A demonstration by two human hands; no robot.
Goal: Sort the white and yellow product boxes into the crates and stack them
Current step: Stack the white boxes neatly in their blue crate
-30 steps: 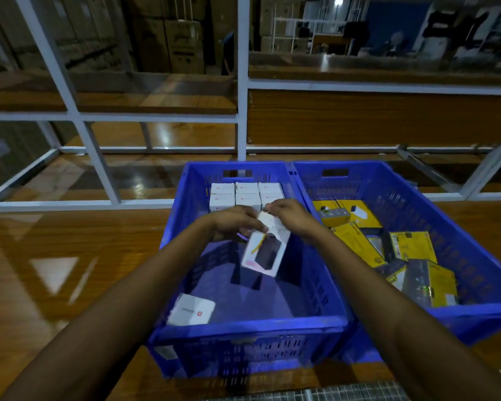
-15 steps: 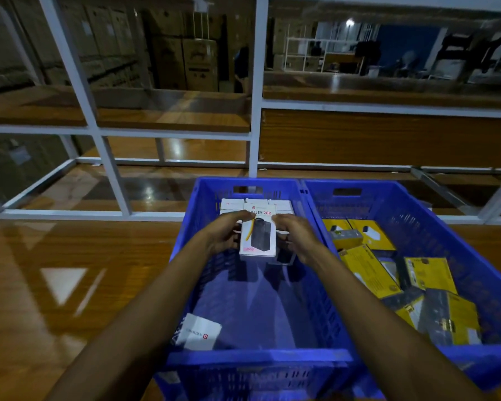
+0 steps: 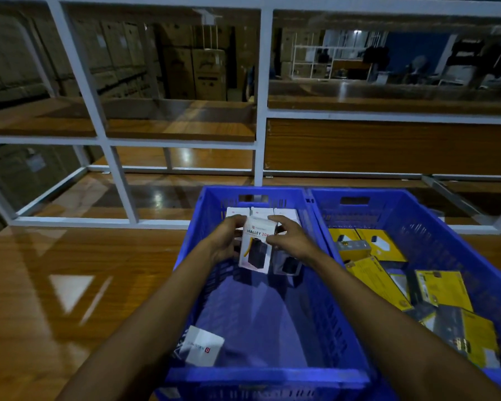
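The white Halley box has moved farther back and now stands upright against the row of white boxes in the left blue crate. Left hand and right hand grasp its sides. Yellow boxes fill the right crate.

Glossy, lacquered wood on the table, mirror-bright with window reflections. Moulded blue plastic, perforated and slightly shiny, for the left crate and the right crate. Smooth printed cardboard, satin white, on the held box and the loose white box. Yellow cardboard with a faint sheen on the yellow boxes. White-painted metal, smooth, on the rack frame; polished wood on its shelves.
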